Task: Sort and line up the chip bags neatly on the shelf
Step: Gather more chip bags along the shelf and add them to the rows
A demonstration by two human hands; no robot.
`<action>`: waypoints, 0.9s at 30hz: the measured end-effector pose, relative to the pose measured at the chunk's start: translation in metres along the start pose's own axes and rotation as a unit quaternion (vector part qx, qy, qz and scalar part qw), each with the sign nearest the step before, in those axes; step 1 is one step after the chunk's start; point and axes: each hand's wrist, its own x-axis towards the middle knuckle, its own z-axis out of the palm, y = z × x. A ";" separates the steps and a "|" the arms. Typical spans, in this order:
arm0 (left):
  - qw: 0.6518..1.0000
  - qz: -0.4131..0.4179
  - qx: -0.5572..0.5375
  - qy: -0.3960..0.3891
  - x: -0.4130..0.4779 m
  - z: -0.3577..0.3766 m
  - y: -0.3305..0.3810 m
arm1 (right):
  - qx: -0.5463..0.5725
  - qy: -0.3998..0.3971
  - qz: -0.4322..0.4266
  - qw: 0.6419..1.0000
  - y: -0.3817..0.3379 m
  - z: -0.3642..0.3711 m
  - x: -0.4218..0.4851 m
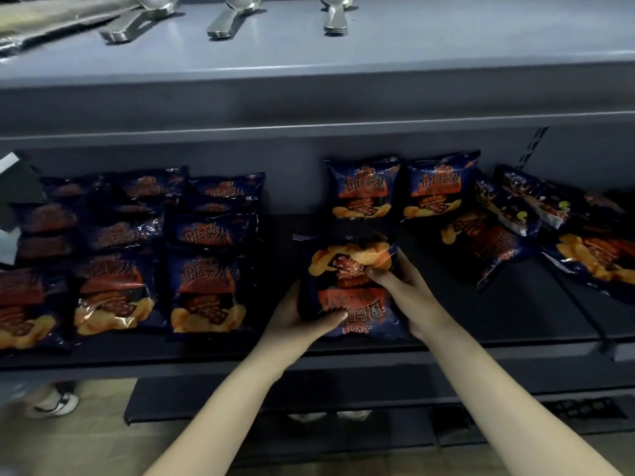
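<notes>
Dark blue chip bag [350,286], printed with orange chips and flames, is lying upside down at lower centre of the frame, near the front edge of the dark shelf [515,314]. Left hand [299,317] is gripping the bag's lower left corner, thumb on top; right hand [409,290] is clasping its right side, fingers pressing into the middle of the pack.

Two matching bags [364,188] [441,187] are standing upright side by side at centre of the frame, against the back of the shelf, just behind the held one. Sorted rows of bags [137,255] are lying flat and overlapping across the left half of the frame. Unsorted pile of bags [536,231] is lying tilted and jumbled at right of the frame.

Grey upper shelf [378,46] is carrying three stacks of metal spoons [226,18] along the top edge of the frame. White shoe [56,403] is showing on the floor at lower left.
</notes>
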 end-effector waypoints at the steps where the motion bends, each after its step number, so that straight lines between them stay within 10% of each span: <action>1: 1.000 -0.001 0.004 0.006 -0.001 -0.004 -0.001 | 0.004 -0.015 0.000 1.000 0.000 0.002 0.000; 7: 0.984 -0.050 0.136 -0.107 -0.010 -0.039 0.020 | -0.128 0.014 -0.107 0.986 -0.029 0.004 0.004; 10: 0.954 -0.081 0.217 -0.191 -0.011 -0.052 0.031 | -0.275 -0.096 -0.151 0.945 -0.055 0.011 0.007; 18: 0.888 -0.123 0.316 -0.312 -0.013 -0.054 0.030 | -0.574 -0.422 0.119 0.691 -0.050 0.045 0.005; 22: 0.928 -0.143 0.239 -0.247 -0.016 -0.064 0.021 | -0.535 -0.408 0.180 0.718 -0.040 0.040 -0.001; 27: 0.997 -0.049 -0.051 -0.014 -0.011 -0.070 0.024 | -0.401 -0.275 0.197 0.851 -0.056 0.024 -0.007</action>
